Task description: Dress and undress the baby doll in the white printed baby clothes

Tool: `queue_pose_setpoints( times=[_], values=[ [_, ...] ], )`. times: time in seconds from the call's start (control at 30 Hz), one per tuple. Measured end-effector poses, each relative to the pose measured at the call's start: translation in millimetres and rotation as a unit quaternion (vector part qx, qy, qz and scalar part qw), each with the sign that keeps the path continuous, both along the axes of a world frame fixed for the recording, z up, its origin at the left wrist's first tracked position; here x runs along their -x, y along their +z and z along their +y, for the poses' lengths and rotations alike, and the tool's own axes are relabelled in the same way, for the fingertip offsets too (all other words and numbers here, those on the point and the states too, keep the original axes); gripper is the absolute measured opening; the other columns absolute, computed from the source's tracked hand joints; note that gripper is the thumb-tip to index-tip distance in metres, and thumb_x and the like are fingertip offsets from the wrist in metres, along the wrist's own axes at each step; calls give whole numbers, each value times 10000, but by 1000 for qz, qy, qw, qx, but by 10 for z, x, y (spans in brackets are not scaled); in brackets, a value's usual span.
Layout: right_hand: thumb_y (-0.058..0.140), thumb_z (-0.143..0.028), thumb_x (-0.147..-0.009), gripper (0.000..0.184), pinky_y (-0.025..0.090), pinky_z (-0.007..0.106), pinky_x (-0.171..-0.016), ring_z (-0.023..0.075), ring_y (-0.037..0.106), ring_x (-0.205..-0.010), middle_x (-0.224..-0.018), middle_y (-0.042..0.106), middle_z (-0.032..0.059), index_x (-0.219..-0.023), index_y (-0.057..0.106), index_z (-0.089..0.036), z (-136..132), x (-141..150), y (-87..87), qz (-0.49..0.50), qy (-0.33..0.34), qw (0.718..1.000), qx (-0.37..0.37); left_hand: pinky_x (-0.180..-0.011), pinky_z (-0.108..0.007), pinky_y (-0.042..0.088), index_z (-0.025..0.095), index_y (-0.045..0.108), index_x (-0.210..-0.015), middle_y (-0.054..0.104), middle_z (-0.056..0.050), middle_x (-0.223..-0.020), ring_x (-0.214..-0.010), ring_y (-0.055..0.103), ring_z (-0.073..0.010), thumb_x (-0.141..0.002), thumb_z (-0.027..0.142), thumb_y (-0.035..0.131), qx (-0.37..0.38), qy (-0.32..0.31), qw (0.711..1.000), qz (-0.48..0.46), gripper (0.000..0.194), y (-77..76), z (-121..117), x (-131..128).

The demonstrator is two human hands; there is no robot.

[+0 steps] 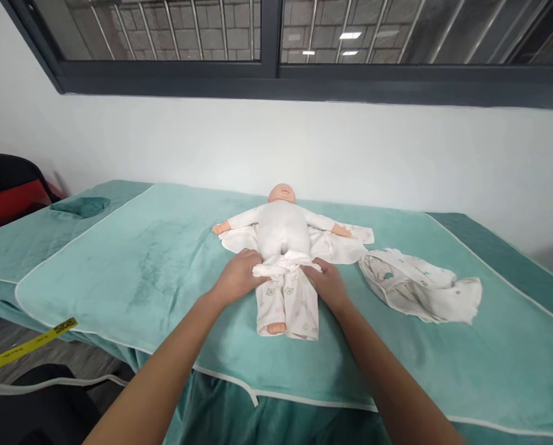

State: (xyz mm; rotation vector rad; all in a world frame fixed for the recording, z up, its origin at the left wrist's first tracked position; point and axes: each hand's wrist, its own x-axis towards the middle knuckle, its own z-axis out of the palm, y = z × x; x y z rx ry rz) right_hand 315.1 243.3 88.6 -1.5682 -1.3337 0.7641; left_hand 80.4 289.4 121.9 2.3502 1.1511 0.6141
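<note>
A baby doll (283, 225) with a white cloth body lies on its back, head toward the wall and arms spread. Patterned white baby pants (288, 303) cover its legs, and one foot shows at a leg opening. The waistband sits bunched around the upper legs. My left hand (240, 276) is closed on the left side of this waistband. On the opposite side, my right hand (328, 284) pinches the band too. Beneath the doll's torso and arms a white garment (336, 246) is spread out.
Crumpled printed white clothing (419, 285) lies to the right on the green blanket (118, 266). Behind the bed are a white wall (202, 145) and a dark-framed window (276, 80). A red and black chair (14, 191) stands at left, near a yellow strap (28, 346).
</note>
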Motion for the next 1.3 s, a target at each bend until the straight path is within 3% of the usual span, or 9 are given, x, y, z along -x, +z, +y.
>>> queue_pose_setpoints(
  times=[0.1,0.23,0.43,0.53,0.7,0.87,1.03,1.17,1.3],
  values=[
    [606,-516,-755,386,313,253,-567,121,373,-611,-606,384,-56,-649,392,-213,-101,-4,-15,59,-3,998,7,-710,-339,436,202,507,-691,567,-28,-710,-763,554,-217,-855,467,519,-7,60,998,31,311,-44,-122,-54],
    [650,-490,-753,348,430,300,-702,171,514,-766,-808,555,-17,-925,530,-213,-398,-67,19,9,95,995,26,-858,-359,478,218,558,-1130,640,-57,-1086,-1005,597,-230,-835,297,547,26,36,999,-15,306,-56,-354,80],
    [885,-476,-459,1157,348,489,-1060,341,403,-1283,-1398,396,150,-1408,275,-218,-778,-58,-61,-99,196,975,-9,-974,-431,487,373,217,-1496,211,-97,-1550,-1363,381,-343,-582,269,834,66,-70,995,31,1108,-164,-766,204],
    [871,-506,-474,1092,365,506,-1035,349,431,-1249,-1342,435,152,-1370,323,-211,-800,25,-138,-137,150,978,-44,-1047,-515,421,323,252,-1491,243,-149,-1504,-1386,315,-394,-488,371,896,8,-13,1000,18,1193,-293,-834,74],
    [799,-526,-601,828,443,421,-913,271,523,-1068,-1167,533,98,-1247,392,-208,-831,105,-115,-121,95,988,-16,-1042,-536,394,271,358,-1430,433,-151,-1329,-1280,416,-361,-630,442,802,-85,11,996,-5,931,-364,-787,-60],
    [764,-460,-641,507,434,321,-721,190,523,-811,-914,575,17,-991,498,-207,-822,96,48,-104,106,988,36,-974,-465,431,265,471,-1307,551,-97,-1180,-1141,517,-304,-753,390,687,-65,-4,998,-17,608,-220,-804,-39],
    [715,-370,-682,311,414,286,-691,163,533,-758,-824,599,-12,-874,547,-193,-806,34,272,47,184,979,68,-760,-334,468,251,509,-1237,581,-25,-984,-855,569,-207,-702,281,676,96,35,994,-44,561,60,-918,-28],
    [669,-320,-707,242,431,298,-719,183,581,-799,-869,651,20,-891,619,-170,-880,-38,482,173,263,939,141,-619,-242,421,222,569,-1096,482,37,-798,-667,486,-117,-647,212,642,235,45,956,-171,455,366,-994,-12],
    [686,-309,-694,247,445,306,-715,214,598,-852,-901,656,39,-890,631,-170,-863,-77,730,190,304,916,177,-609,-230,422,212,589,-1089,562,18,-905,-693,530,-115,-642,217,630,328,58,914,-231,449,595,-949,2]
  ],
)
